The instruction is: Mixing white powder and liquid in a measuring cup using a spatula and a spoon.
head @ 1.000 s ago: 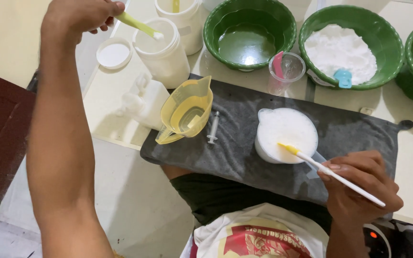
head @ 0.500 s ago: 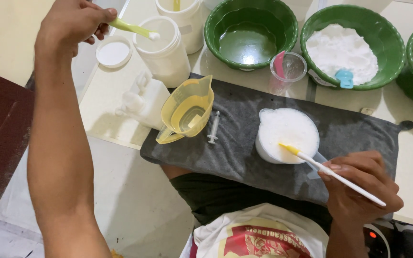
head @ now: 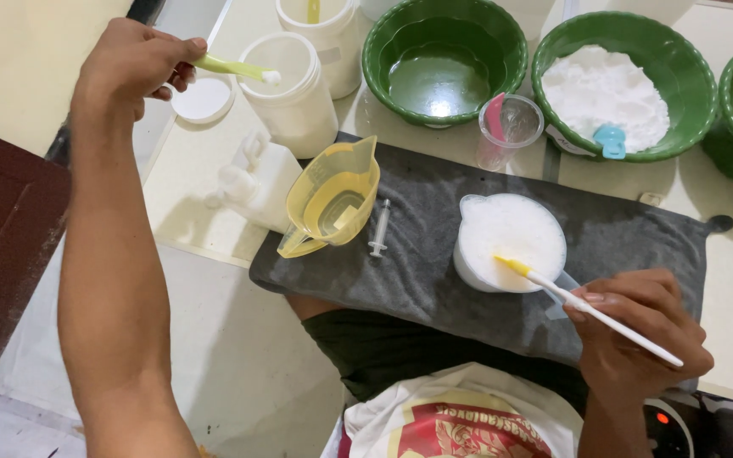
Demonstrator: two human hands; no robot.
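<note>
Two hands work apart; the left hand [head: 133, 64], upper left, pinches a small yellow-green scoop [head: 235, 69] over an open white jar [head: 290, 89]; the right hand [head: 638, 335], lower right, grips a thin white stirrer [head: 591, 307] dipped in a foamy white cup [head: 509, 242] on the soft grey towel [head: 417, 271]; both tools look light, stiff plastic, best held mid-handle.

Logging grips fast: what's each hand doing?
Left hand: closed on a yellow-green scoop over the white jar.
Right hand: closed on a white stirring stick.

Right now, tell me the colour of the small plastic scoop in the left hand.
Pale yellow-green scoop, white powder at its tip; head view.
</note>
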